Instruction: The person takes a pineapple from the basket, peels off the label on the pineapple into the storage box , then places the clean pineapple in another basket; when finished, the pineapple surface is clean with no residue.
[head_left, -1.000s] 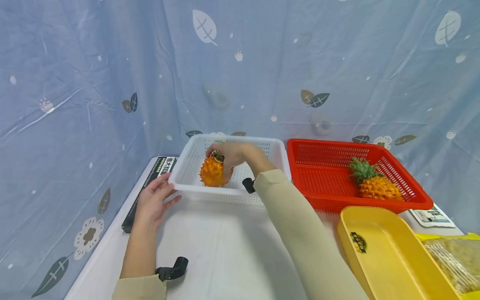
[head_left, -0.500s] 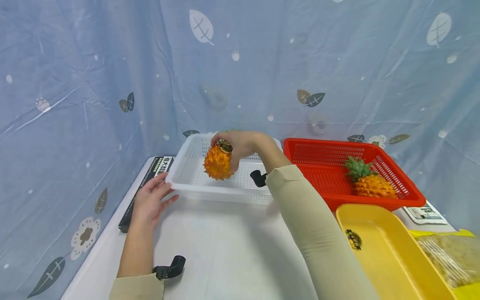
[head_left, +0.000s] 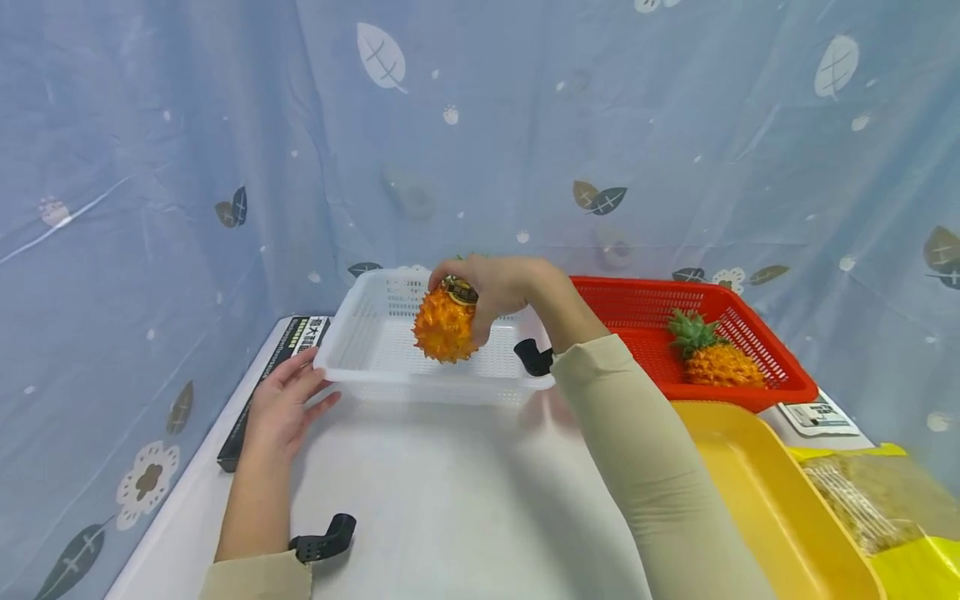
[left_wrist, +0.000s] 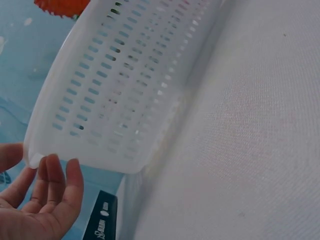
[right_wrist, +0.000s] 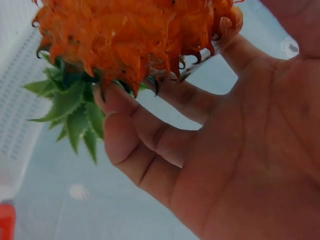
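Observation:
My right hand grips an orange, spiky pineapple with a black label, raised over the white perforated basket. In the right wrist view, the fingers of this hand curl around the fruit beside its green crown, which points down and left there. My left hand holds the near left corner of the basket. Seen from the left wrist, the thumb of that hand lies on one side of the corner and the fingers on the other. From the head view, most of the crown is hidden behind my right hand.
Right of the white basket stands a red basket holding another pineapple. A yellow tray, a white packet and a clear-and-yellow bag lie at the right. A long black box lies beside my left hand, along the curtain.
My right hand has lifted the pineapple from inside the white basket and shifted it slightly right. My left hand stays at the corner. The head view has turned a little to the right.

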